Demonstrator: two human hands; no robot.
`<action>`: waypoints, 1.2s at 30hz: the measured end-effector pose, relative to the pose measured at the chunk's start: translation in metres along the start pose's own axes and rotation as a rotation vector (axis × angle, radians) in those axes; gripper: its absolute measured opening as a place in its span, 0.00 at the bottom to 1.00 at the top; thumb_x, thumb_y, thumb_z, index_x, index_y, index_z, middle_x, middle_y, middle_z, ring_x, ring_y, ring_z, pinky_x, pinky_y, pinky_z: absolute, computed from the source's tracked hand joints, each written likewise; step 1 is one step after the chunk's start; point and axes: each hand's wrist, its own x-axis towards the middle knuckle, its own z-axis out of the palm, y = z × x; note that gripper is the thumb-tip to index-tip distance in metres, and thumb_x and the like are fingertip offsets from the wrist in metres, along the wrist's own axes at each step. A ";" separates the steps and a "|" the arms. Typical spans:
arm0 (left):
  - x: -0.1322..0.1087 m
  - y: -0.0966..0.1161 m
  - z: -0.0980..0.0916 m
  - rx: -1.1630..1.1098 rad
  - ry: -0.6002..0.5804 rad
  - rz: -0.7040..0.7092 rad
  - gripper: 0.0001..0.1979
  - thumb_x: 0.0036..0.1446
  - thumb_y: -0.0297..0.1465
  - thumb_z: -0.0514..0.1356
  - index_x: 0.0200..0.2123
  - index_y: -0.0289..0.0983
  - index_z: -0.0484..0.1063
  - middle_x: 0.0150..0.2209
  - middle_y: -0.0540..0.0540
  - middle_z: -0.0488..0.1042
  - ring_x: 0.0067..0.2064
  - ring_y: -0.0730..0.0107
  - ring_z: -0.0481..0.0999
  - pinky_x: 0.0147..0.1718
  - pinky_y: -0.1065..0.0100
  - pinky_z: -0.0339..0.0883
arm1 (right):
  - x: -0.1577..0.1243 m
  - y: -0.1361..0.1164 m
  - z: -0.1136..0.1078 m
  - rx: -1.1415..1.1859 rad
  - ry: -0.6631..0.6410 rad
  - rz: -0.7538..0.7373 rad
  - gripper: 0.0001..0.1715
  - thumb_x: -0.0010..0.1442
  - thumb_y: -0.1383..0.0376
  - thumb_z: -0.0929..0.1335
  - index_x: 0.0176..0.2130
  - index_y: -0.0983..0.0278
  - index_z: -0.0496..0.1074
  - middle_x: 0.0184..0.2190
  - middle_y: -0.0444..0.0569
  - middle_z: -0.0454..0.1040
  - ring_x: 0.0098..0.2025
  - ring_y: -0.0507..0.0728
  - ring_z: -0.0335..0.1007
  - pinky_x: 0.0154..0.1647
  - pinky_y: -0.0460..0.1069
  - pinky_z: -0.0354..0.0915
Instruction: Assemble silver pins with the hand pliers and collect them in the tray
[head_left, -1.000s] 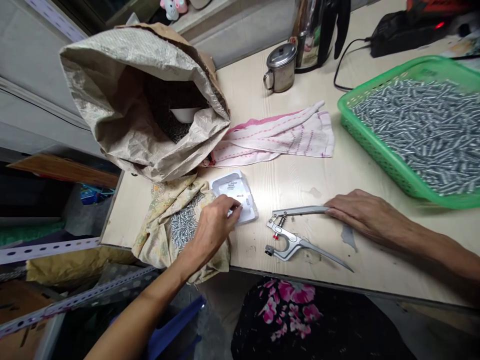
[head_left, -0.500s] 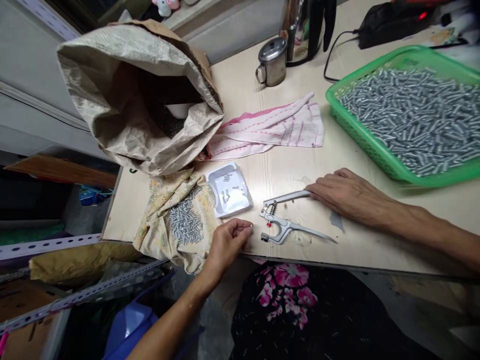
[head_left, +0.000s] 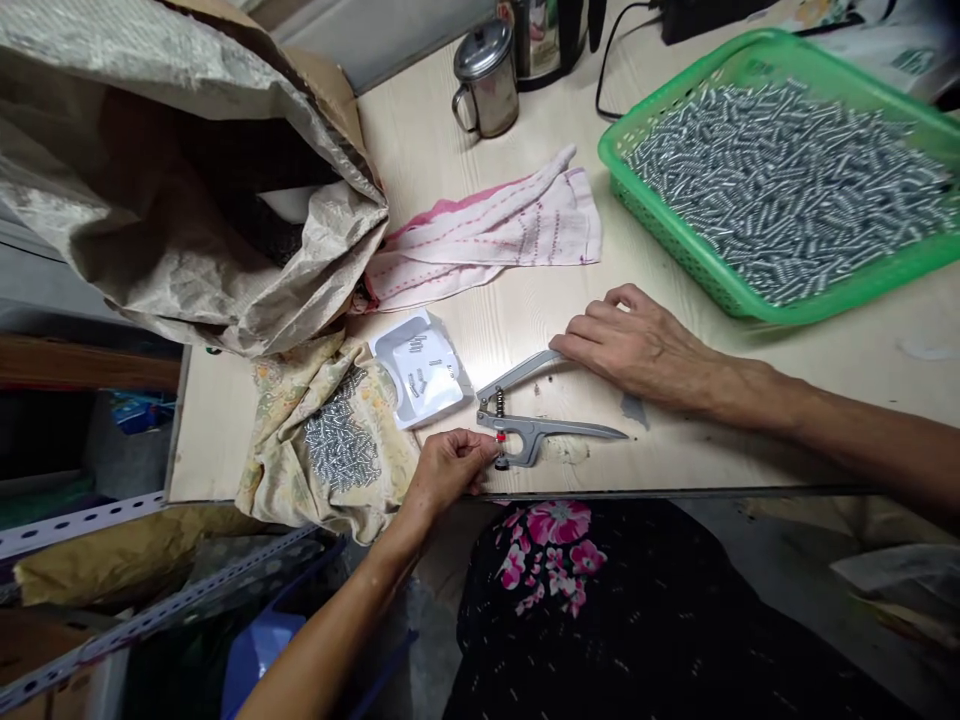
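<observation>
Metal press pliers (head_left: 536, 425) lie on the pale wooden table (head_left: 675, 450), jaws to the left. My left hand (head_left: 448, 467) is pinched at the pliers' jaw, fingertips closed on a tiny part I cannot make out. My right hand (head_left: 634, 342) rests flat on the table with its fingers on the upper handle of the pliers. A small white plastic tray (head_left: 420, 367) with a few tiny metal parts sits just left of the pliers. Beside it a patterned cloth (head_left: 330, 440) carries a heap of small metal parts.
A green basket (head_left: 712, 270) full of small metal pieces stands at the right. A large open paper sack (head_left: 172, 190) fills the left, a pink-striped towel (head_left: 487, 240) lies in the middle, and a steel mug (head_left: 486, 78) stands behind. The table's front edge runs just below my left hand.
My left hand left the white tray, came back to the table edge, then moved right to the pliers' jaw. My right hand stays on the upper handle. The view shifted right and down.
</observation>
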 end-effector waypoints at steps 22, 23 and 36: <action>-0.021 -0.023 0.014 0.272 0.100 0.182 0.15 0.54 0.43 0.63 0.28 0.36 0.74 0.24 0.51 0.70 0.21 0.75 0.67 0.20 0.72 0.62 | -0.015 -0.017 0.023 0.165 0.101 0.066 0.22 0.72 0.70 0.54 0.42 0.62 0.74 0.31 0.47 0.75 0.35 0.56 0.61 0.43 0.53 0.51; -0.021 -0.024 0.013 0.260 0.079 0.145 0.16 0.53 0.45 0.64 0.29 0.36 0.74 0.22 0.52 0.69 0.19 0.75 0.67 0.19 0.72 0.62 | -0.016 -0.019 0.024 0.173 0.103 0.071 0.22 0.72 0.70 0.54 0.42 0.62 0.74 0.31 0.47 0.74 0.35 0.56 0.61 0.43 0.53 0.51; -0.027 -0.025 0.011 0.347 0.055 0.186 0.16 0.58 0.44 0.60 0.33 0.36 0.73 0.23 0.51 0.71 0.19 0.76 0.68 0.19 0.73 0.62 | -0.029 -0.022 0.030 0.102 0.076 0.058 0.23 0.72 0.70 0.52 0.44 0.63 0.72 0.33 0.47 0.74 0.37 0.56 0.61 0.42 0.52 0.53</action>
